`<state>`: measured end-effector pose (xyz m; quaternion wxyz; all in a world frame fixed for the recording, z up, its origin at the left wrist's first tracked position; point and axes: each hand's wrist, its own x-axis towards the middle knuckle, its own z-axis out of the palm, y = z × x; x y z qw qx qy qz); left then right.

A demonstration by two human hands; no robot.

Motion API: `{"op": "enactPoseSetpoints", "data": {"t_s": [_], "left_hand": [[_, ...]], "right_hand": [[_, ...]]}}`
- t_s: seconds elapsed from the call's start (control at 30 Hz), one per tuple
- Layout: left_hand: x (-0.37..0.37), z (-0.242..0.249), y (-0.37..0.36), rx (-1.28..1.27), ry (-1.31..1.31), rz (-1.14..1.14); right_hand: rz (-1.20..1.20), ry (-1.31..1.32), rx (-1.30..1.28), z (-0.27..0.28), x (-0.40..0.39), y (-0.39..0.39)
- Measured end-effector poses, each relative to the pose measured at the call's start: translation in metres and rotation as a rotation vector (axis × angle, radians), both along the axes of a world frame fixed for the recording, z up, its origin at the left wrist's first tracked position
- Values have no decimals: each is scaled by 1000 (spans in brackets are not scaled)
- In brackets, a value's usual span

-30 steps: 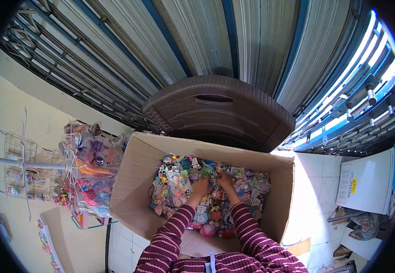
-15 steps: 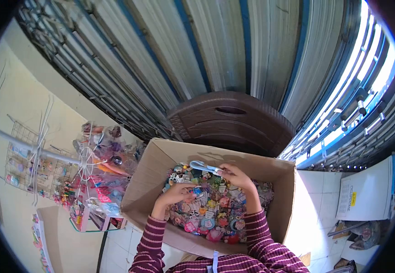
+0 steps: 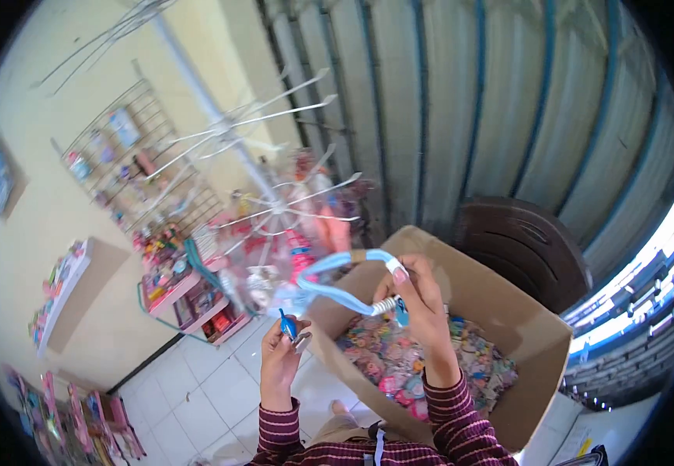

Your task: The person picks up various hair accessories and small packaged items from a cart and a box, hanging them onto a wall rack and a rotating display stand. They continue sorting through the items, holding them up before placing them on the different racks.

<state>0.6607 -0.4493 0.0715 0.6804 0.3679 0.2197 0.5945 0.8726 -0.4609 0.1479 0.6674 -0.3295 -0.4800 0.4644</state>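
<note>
Light-blue headband (image 3: 337, 272) pinched in right hand (image 3: 418, 299), arching toward left hand (image 3: 282, 349) gripping small blue clip (image 3: 287, 325).

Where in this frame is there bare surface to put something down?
Bare white floor tiles lie between the pink shelf and the left hand. The cardboard box is packed with trinkets; the display rack is crowded.

Light blue headband (image 3: 337, 273); brown cardboard box (image 3: 543, 342) of multicoloured trinkets (image 3: 399, 359); maroon-and-pink striped sleeves (image 3: 452, 404); dark brown chair (image 3: 525, 247); white tiled floor (image 3: 197, 392); yellow wall (image 3: 34, 202).
</note>
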Motion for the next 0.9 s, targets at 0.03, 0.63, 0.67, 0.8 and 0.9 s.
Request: {"op": "enactPoseSetpoints", "data": {"t_s": [0.03, 0.63, 0.67, 0.8, 0.9], "left_hand": [[-19, 2, -5, -8, -12, 59], [-306, -34, -49, -210, -275, 884], [-315, -39, -48, -220, -279, 923], [-357, -56, -34, -247, -319, 1057], [-395, -66, -9, -232, -374, 1087]], "right_hand": [[4, -47, 11, 12, -25, 7], [373, 185, 120, 12, -394, 131], [410, 183, 116, 8, -411, 140], [390, 189, 114, -8, -473, 183], [356, 234, 46, -18, -518, 224]]}}
